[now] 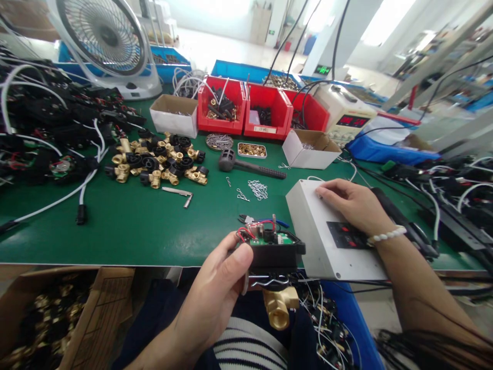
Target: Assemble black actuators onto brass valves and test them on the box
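My left hand [219,288] is closed around a motorised valve unit above the table's front edge. The unit has an open black housing [275,257] with a green circuit board [265,237], red wires and a brass valve body [280,308] underneath. A bent wire clip [269,282] shows between housing and brass. At the far end of a light grey control box [311,231], my right hand [352,203] has thumb and finger pinched at a small part on its top; that part is mostly hidden. Behind the housing lie blue-handled cutters [246,219], partly covered.
On the green table [127,226] lie brass valves with black caps [154,159], a black mallet [250,167], wire clips [257,189] and an L-shaped metal piece [179,193]. Red bins [221,123], white boxes [308,154] and a fan [110,41] stand behind. Cables run at both sides.
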`<state>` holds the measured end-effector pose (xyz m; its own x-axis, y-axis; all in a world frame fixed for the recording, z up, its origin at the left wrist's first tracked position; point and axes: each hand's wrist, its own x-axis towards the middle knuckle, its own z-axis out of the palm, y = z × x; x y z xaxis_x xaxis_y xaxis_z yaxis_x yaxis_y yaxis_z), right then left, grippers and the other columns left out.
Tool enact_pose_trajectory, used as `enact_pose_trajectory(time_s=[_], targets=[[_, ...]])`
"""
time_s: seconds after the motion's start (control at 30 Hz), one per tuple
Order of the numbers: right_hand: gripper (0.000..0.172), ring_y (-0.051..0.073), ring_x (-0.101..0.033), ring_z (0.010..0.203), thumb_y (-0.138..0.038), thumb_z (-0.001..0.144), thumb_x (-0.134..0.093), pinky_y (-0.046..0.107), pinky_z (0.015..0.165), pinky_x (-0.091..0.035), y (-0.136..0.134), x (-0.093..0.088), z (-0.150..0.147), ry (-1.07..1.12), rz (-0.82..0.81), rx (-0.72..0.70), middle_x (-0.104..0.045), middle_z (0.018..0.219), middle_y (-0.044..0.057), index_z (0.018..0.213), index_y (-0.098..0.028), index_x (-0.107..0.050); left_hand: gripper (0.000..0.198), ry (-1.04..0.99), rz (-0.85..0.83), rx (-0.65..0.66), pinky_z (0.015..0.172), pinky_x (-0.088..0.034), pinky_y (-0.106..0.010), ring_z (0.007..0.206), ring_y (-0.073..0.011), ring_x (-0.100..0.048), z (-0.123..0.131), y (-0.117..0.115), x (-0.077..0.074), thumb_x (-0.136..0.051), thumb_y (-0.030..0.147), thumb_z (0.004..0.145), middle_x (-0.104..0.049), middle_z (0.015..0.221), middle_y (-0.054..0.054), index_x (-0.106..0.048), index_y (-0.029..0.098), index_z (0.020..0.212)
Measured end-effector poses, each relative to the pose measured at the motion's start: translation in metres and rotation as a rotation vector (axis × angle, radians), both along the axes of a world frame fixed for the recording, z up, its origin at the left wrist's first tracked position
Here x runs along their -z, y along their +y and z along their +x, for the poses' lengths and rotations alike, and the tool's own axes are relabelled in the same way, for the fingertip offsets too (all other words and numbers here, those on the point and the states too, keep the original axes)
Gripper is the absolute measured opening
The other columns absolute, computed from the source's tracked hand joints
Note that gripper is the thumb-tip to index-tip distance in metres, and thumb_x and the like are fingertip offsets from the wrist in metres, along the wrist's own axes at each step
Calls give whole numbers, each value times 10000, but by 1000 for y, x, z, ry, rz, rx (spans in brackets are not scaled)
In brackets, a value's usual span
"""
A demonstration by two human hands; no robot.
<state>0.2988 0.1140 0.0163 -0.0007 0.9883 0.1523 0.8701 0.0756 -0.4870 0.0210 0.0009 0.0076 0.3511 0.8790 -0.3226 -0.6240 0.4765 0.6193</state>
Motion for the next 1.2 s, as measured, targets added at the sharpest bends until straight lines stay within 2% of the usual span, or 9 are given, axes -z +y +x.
enact_pose_trajectory(time_s=[0.1,0.2,0.5,0.6,0.7,0.83,0.9,1.2], targets=[[258,258,-639,710,-467,783,-590,390,659,-493,0,0,0,3,1,-2,-729,789,71,792,-222,-670,446,-5,-27,1,841,-552,-345,919,-229,-695,1,1,2,-712,485,815,-729,1091,-85,-679,176,1134],[252,254,-637,704,-465,788,-590,386,651,-492,0,-1,0,-5,4,-4,-728,786,68,790,-225,-669,430,-9,-21,-8,775,-567,-320,882,-226,-703,2,3,5,-706,491,821,-740,1025,-86,-694,158,1093],[243,256,-634,721,-454,787,-589,387,666,-485,-2,-1,-2,-19,-3,2,-726,801,73,793,-224,-665,389,-87,-25,-4,760,-573,-285,852,-190,-706,1,4,8,-664,474,867,-746,1007,-65,-695,182,1122],[242,252,-632,713,-456,789,-591,383,659,-483,-1,-1,-1,-19,7,-7,-726,797,69,793,-226,-666,392,-95,-9,-9,793,-567,-291,928,-200,-694,3,5,8,-668,444,872,-728,1085,-75,-672,182,1163],[258,249,-632,713,-470,787,-592,381,660,-483,-1,0,-1,-15,5,-13,-725,804,69,802,-224,-668,408,-78,10,-79,834,-563,-311,1000,-220,-678,5,7,8,-680,391,871,-691,1188,-104,-632,165,1207],[274,247,-627,713,-481,781,-594,381,660,-480,0,0,-1,-15,0,-13,-723,806,73,801,-219,-673,296,-127,-164,-100,791,-591,-331,814,-194,-723,5,11,8,-549,356,956,-745,953,-101,-666,125,1101],[277,245,-622,707,-482,776,-597,382,656,-478,0,0,0,-12,-3,-5,-720,799,75,801,-218,-678,311,-168,-244,-82,747,-611,-346,733,-190,-732,4,11,8,-468,335,993,-754,859,-100,-680,116,1053],[312,227,-596,711,-509,766,-616,375,662,-460,1,0,3,25,-45,-12,-700,814,71,841,-214,-682,425,-246,-236,-55,728,-629,-324,731,-192,-746,4,9,3,-395,337,1014,-769,832,-114,-737,101,923]])
